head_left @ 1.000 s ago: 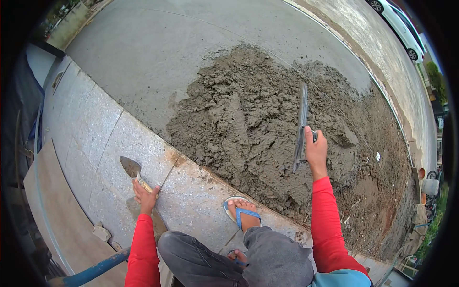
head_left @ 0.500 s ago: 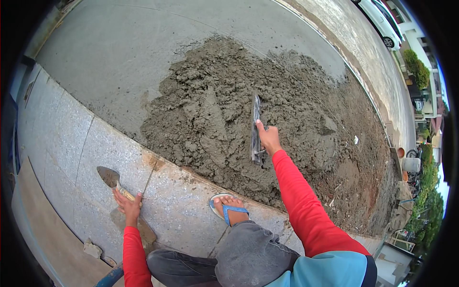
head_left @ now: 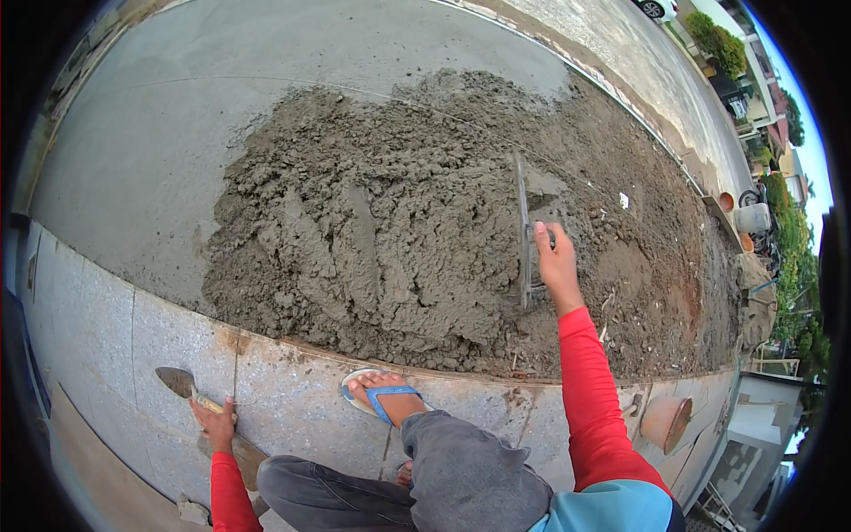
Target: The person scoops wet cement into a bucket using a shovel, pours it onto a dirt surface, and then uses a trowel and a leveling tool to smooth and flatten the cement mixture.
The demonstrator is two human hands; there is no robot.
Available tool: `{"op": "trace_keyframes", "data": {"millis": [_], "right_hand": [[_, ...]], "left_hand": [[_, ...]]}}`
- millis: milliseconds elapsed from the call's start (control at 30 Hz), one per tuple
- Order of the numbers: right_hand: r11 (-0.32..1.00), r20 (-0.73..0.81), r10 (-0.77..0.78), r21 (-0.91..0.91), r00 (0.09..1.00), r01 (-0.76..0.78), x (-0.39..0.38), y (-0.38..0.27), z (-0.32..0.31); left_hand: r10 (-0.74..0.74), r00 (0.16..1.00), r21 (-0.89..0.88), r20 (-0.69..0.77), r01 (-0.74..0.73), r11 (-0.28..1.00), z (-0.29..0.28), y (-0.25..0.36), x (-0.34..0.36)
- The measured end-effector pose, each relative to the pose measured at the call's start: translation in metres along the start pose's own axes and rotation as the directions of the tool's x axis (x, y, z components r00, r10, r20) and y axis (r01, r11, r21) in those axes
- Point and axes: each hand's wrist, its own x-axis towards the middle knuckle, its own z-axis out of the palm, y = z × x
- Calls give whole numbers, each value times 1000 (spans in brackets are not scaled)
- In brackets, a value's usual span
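Concrete (head_left: 425,239), rough & wet-looking, lies btwn smooth slab (head_left: 151,151) and bare soil (head_left: 643,310). My R hand (head_left: 558,266) is closed on a float (head_left: 524,230) at its right edge, L hand (head_left: 215,426) curled round a trowel (head_left: 177,381); tilting the float too steeply could gouge the concrete.
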Motion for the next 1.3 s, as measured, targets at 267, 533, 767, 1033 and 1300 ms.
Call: {"op": "trace_keyframes", "data": {"millis": [267,533,767,1033,1300], "right_hand": [[733,-9,634,324,773,-598,27,90,11],[781,33,540,351,841,-516,68,44,92],[951,413,170,169,895,-258,36,-18,105],[691,31,563,531,826,-491,-41,97,-72],[458,202,702,607,683,-650,-49,68,81]], "left_hand": [[-112,983,292,142,67,954,-29,45,-7],[-16,992,220,123,-11,975,-6,20,17],[-4,990,-69,138,13,998,-14,5,35],[60,996,-8,73,-59,998,-15,20,9],[42,999,-49,-13,-42,998,-20,7,5]]}}
